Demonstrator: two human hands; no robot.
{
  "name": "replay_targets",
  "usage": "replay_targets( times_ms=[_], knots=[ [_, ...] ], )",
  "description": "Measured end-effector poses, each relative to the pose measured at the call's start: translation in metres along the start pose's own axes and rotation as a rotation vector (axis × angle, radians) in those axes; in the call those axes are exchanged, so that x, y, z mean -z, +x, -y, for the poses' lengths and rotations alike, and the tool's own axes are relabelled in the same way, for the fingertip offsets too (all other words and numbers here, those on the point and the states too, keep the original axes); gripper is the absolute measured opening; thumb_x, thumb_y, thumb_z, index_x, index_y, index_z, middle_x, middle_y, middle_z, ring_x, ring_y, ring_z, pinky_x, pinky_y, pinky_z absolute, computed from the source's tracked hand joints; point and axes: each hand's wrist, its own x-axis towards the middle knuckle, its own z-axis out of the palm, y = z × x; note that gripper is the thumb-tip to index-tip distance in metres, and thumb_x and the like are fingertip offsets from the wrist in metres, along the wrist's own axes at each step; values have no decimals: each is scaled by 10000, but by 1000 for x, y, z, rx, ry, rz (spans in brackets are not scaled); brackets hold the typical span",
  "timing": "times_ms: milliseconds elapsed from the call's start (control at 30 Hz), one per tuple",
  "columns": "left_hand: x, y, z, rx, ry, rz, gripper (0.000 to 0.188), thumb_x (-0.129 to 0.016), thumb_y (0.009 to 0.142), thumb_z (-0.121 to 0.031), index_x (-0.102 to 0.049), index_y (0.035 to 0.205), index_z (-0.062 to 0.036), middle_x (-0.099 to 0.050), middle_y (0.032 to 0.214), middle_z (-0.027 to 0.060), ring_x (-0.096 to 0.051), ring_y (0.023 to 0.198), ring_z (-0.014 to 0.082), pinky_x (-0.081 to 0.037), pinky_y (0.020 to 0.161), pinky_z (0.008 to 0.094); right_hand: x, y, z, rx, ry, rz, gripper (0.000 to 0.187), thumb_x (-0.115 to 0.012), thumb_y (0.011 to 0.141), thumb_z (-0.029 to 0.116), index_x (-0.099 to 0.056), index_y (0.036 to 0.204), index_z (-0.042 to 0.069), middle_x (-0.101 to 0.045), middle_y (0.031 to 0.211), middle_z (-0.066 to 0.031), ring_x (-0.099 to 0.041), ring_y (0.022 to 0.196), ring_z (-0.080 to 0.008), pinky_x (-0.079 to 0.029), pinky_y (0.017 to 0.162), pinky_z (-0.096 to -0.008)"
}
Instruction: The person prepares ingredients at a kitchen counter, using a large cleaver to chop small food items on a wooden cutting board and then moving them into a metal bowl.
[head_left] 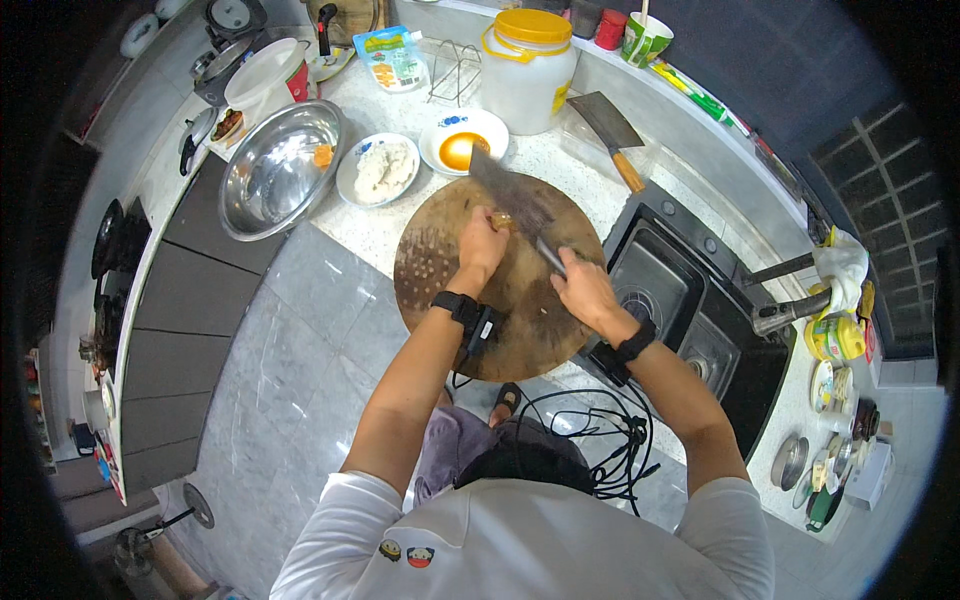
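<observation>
A round wooden chopping board (430, 320) lies in front of me. My right hand (586, 287) is closed around the handle of a cleaver (512, 195), whose dark, wide blade points away to the left over the board. Beside that blade, my left hand (482, 244) is closed, its fingertips on a small yellowish-brown piece of food (501, 219). Its exact kind is too small to make out. Pale bits are scattered on the board's left part. Just behind the board stand a plate with orange-brown liquid (463, 150) and a plate of white, pasty food (384, 170).
A steel basin (240, 190) with an orange lump stands at the left. A second cleaver (607, 122) lies by the sink (650, 262) on the right. Behind are a yellow-lidded tub (525, 85) and a pouch (391, 60). Black cables (622, 440) hang near my right forearm.
</observation>
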Motion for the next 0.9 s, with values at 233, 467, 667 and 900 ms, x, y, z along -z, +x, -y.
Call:
replay_targets(
  times_ms=[233, 467, 667, 900],
  knots=[
    [2, 1, -1, 10, -11, 24, 388, -719, 761, -186, -557, 1078, -31, -637, 856, 128, -632, 833, 301, -489, 739, 395, 3, 4, -3, -7, -17, 13, 436, -632, 842, 195, -488, 1212, 17, -644, 892, -275, -616, 851, -445, -485, 750, -504],
    [1, 0, -2, 14, -15, 5, 398, -735, 747, -182, -547, 1066, -34, -630, 843, 119, -627, 814, 298, -489, 731, 391, 8, 3, 0, -11, 11, -45, 447, -633, 847, 204, -485, 1223, 13, -648, 885, -268, -624, 848, -436, -494, 756, -493],
    [1, 1, -3, 52, -43, 17, 398, -742, 743, -182, -530, 1040, -22, -620, 833, 116, -619, 792, 297, -487, 717, 390, 6, 3, 3, -12, -47, 10, 419, -630, 847, 199, -491, 1196, 14, -650, 879, -262, -627, 834, -436, -498, 741, -493],
    [0, 1, 0, 7, -41, -9, 393, -746, 748, -189, -523, 1023, -18, -620, 835, 119, -620, 794, 287, -487, 714, 388, -3, -2, 7, -19, 6, -45, 397, -622, 841, 178, -491, 1175, 6, -644, 848, -275, -625, 817, -444, -493, 732, -513]
  ],
)
